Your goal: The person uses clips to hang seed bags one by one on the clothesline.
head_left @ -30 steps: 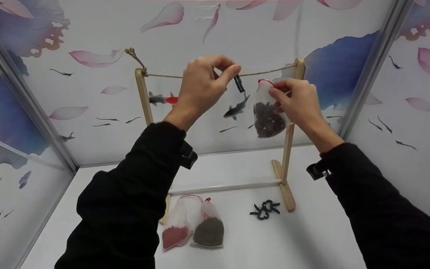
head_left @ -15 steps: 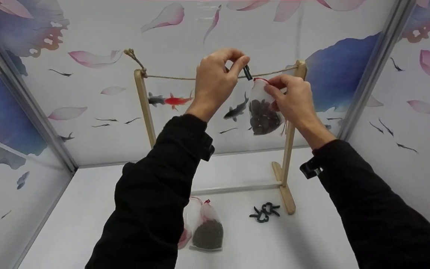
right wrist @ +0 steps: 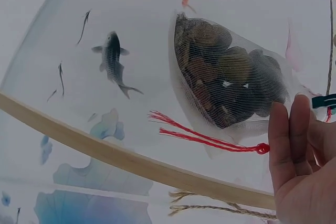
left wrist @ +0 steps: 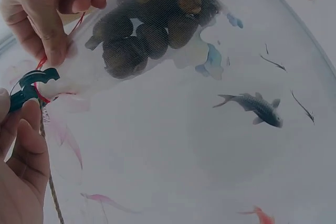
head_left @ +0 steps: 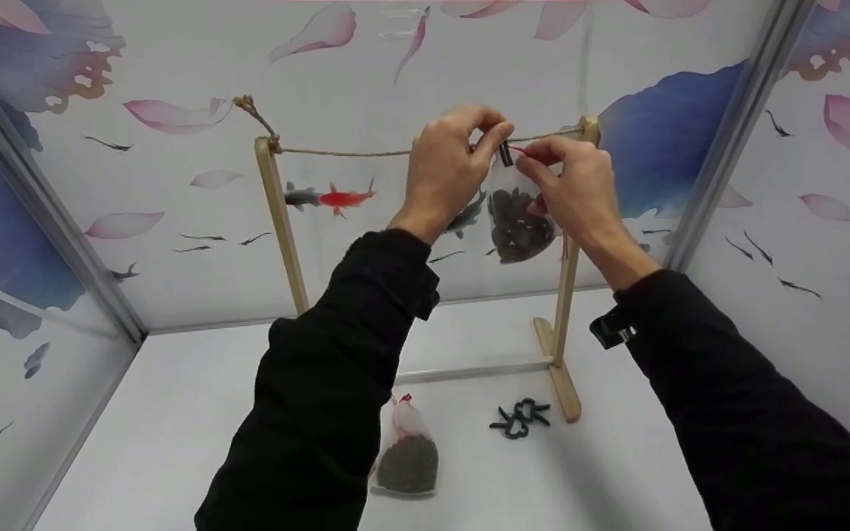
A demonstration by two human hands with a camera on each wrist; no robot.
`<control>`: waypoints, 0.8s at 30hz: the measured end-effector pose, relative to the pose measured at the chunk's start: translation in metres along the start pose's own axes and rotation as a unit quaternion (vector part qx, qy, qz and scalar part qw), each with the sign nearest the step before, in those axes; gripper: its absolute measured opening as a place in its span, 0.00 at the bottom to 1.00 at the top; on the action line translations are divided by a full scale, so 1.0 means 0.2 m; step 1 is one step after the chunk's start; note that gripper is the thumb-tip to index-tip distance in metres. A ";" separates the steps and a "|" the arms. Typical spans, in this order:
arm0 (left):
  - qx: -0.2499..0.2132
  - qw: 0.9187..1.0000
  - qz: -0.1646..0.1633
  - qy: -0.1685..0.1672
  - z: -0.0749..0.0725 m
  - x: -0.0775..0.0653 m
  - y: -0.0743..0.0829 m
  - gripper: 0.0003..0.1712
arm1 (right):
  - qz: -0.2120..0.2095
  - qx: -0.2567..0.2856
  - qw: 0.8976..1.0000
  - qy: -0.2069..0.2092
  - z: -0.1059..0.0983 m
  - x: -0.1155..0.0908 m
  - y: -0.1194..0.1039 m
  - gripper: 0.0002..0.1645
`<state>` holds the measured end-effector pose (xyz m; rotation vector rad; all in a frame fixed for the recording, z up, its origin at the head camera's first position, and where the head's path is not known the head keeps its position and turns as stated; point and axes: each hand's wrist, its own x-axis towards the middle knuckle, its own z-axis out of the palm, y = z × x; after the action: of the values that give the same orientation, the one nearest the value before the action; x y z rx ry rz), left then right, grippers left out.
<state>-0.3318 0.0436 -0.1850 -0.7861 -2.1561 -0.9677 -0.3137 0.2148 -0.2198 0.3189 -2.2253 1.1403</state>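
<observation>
My left hand (head_left: 451, 166) pinches a dark green plastic clip (head_left: 506, 153) just under the rope (head_left: 344, 153). My right hand (head_left: 580, 184) pinches the red drawstring at the top of a white mesh bag (head_left: 519, 225) of dark, stone-like pieces, which hangs below the fingers. In the left wrist view the clip (left wrist: 23, 97) lies against the red cord at the bag's neck, beside the rope; whether it bites on the cord or rope I cannot tell. The red tassel (right wrist: 215, 140) dangles near the right fingers in the right wrist view.
A wooden stand (head_left: 564, 317) carries the rope between two posts. On the white table lie a mesh bag of dark green grains (head_left: 408, 464) and dark loose clips (head_left: 521, 418). Printed panels (head_left: 174, 59) enclose the back and sides. My left sleeve (head_left: 336, 354) covers part of the table.
My left hand has moved right along the rope with the clip, up to the bag's neck. The right hand brought the bag slightly left and up. The reddish bag is now hidden by the left sleeve.
</observation>
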 end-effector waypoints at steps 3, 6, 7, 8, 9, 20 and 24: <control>0.008 1.000 0.005 -0.008 0.00 0.00 0.00 0.13 | -0.004 -0.004 1.000 0.004 0.00 -0.01 0.01 0.14; 0.011 1.000 0.006 -0.016 0.02 -0.01 0.02 0.13 | -0.009 -0.011 1.000 0.013 0.01 -0.02 0.02 0.14; 0.013 1.000 0.007 -0.018 0.03 -0.01 0.02 0.13 | -0.012 -0.019 1.000 0.018 0.00 -0.02 0.03 0.14; 0.015 1.000 0.009 -0.021 0.04 -0.01 0.03 0.13 | -0.017 -0.028 0.999 0.024 0.00 -0.03 0.03 0.14; 0.017 1.000 0.010 -0.024 0.05 -0.01 0.04 0.13 | -0.021 -0.038 0.999 0.031 0.00 -0.03 0.04 0.14; 0.051 0.998 0.030 -0.005 0.12 -0.03 0.09 0.13 | -0.031 -0.098 0.992 0.079 0.03 -0.07 0.07 0.15; 0.061 0.998 0.017 -0.004 0.14 -0.04 0.09 0.13 | -0.037 -0.098 0.991 0.079 0.04 -0.08 0.08 0.15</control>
<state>-0.3219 0.0739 -0.1983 -0.7659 -2.1783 -0.8095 -0.3127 0.2165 -0.2438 0.2201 -2.1450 0.8685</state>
